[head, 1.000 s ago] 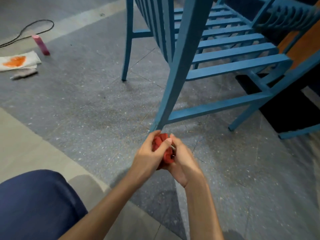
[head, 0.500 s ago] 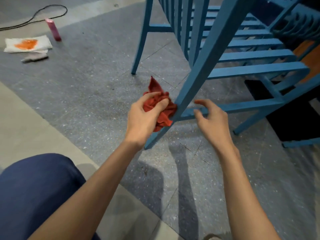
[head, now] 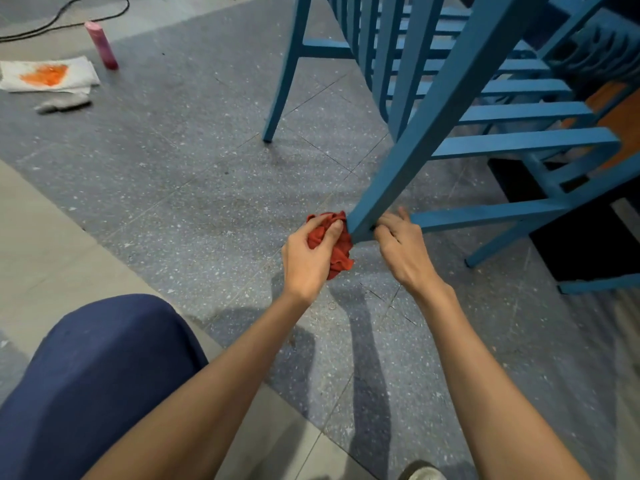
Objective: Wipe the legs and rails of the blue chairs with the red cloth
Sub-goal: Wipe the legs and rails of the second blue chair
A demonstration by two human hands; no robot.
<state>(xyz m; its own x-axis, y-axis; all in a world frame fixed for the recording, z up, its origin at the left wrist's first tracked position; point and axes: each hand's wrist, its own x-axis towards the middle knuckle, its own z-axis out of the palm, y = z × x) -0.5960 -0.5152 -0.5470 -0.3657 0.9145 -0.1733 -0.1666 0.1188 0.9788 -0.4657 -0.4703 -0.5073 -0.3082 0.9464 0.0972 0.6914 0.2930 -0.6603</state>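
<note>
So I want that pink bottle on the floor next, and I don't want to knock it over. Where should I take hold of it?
Grip the pink bottle around the middle of its body, coming down from above. It stands roughly upright, slim and round, so fingers can close around it. The white cloth lies close on its left; its right side is open floor.

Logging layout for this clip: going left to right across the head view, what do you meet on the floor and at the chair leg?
White cloth with orange stain → pink bottle → left hand → red cloth → right hand.
</note>
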